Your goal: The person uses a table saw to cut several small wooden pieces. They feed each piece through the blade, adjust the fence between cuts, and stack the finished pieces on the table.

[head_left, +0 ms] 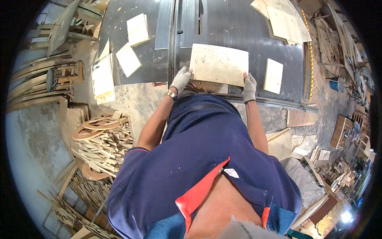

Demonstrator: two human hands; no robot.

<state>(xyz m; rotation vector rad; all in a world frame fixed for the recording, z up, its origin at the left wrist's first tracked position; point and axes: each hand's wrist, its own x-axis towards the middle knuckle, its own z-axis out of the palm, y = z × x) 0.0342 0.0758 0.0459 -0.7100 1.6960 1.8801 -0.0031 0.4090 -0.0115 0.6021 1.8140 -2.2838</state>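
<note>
A pale rectangular plywood board (219,63) lies between my hands at the front edge of the dark metal saw table (254,36). My left hand (182,79), in a grey fingerless-looking glove, grips its near left corner, thumb on top. At the near right corner, my right hand (249,87) wears a similar glove and holds the edge with its thumb up. The fingers beneath the board are mostly hidden. Beyond the board, a slot (198,18) runs through the table top. A metal rail (173,40) passes just left of the board.
Stacked thin boards (137,30) and another pale piece (128,59) lie on the table's left. A small board (273,75) and larger sheets (284,24) lie on its right. Wood offcuts (103,147) are heaped on the floor at left; a grey sack (304,179) sits at right.
</note>
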